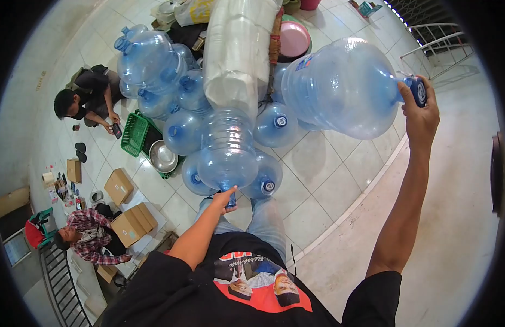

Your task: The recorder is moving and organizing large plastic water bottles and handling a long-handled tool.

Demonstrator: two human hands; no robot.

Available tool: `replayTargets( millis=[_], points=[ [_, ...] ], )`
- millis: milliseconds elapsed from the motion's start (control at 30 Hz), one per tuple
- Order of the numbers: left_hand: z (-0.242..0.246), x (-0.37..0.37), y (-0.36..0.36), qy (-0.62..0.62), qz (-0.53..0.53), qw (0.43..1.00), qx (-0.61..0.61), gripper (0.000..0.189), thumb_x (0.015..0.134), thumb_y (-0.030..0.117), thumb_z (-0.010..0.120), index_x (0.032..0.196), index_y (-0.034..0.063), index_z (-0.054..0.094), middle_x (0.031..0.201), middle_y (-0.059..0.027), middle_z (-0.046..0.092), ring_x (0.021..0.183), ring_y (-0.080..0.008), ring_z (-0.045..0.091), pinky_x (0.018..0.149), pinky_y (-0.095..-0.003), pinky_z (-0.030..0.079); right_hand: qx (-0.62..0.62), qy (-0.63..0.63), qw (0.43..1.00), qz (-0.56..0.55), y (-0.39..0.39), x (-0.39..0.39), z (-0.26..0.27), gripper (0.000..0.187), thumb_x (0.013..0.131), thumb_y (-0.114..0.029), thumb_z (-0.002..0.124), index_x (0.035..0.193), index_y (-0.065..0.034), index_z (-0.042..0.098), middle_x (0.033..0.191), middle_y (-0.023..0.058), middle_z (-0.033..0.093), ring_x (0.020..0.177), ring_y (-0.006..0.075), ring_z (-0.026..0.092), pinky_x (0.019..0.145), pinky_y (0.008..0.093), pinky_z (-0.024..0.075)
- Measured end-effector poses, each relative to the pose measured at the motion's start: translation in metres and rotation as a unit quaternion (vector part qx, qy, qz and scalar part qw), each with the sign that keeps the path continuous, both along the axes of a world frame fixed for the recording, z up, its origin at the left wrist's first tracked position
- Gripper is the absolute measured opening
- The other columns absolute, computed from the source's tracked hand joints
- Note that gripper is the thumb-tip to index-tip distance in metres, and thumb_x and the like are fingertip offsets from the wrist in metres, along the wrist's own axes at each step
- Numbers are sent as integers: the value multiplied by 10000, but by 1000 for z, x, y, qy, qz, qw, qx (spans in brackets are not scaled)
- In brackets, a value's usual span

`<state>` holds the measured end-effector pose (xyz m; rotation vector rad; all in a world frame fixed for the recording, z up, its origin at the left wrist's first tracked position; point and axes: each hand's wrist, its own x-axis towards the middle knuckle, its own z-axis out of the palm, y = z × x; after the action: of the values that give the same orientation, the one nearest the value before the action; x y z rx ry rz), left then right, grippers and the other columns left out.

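My right hand [422, 110] grips the capped blue neck of a large water jug [338, 88], which lies sideways in the air at the right. In front of my body, my left hand [223, 200] is closed on the neck of another clear blue jug [228, 151], its neck pointing towards me. Below that one, two jugs stand near my feet, an uncapped-looking jug [193, 175] and a jug with a blue cap [266, 180]. A further capped jug [275, 124] stands between the two held ones. More jugs [148, 61] are piled at the upper left.
Wrapped white bundles [236, 53] stand behind the jugs. A green basket [134, 133] and a metal bowl [163, 156] lie left. One person [93, 90] crouches holding a phone; another [91, 233] sits beside cardboard boxes [130, 225]. A raised floor edge [342, 220] curves at right.
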<state>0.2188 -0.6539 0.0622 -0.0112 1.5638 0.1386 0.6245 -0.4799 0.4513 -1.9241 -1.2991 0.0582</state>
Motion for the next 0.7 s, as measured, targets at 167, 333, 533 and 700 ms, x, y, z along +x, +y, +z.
replayTargets(
  millis=[167,333,533,700],
  points=[
    [53,12,29,45,-3,994,95,319,745,273,724,908,52,564,719,-63,571,563,-150,592,435,-270,525,-36,64,997,-36,-28,48,-33,443,753,-317,736,1070,-44,591,776,28,601,590,96,540,546,228,455],
    [136,-23,32,58,-114,985,116,374,761,374,685,933,56,591,730,-57,625,594,-123,607,432,-238,474,-40,72,995,-49,-50,77,-53,445,758,-310,735,1078,-39,588,777,19,597,610,82,533,577,220,457],
    [237,-89,4,179,-188,952,163,372,736,353,699,913,44,593,717,-52,611,588,-133,602,430,-253,469,-18,39,995,-85,-98,88,-81,449,773,-268,732,1097,-5,569,952,65,603,849,135,566,787,256,456],
    [279,-123,2,327,-277,875,223,333,693,289,716,787,-10,601,662,-91,610,533,-172,601,408,-297,457,-23,47,991,-121,-139,72,-88,425,784,-248,722,1100,-10,563,981,80,615,877,157,584,804,271,463]
  ],
)
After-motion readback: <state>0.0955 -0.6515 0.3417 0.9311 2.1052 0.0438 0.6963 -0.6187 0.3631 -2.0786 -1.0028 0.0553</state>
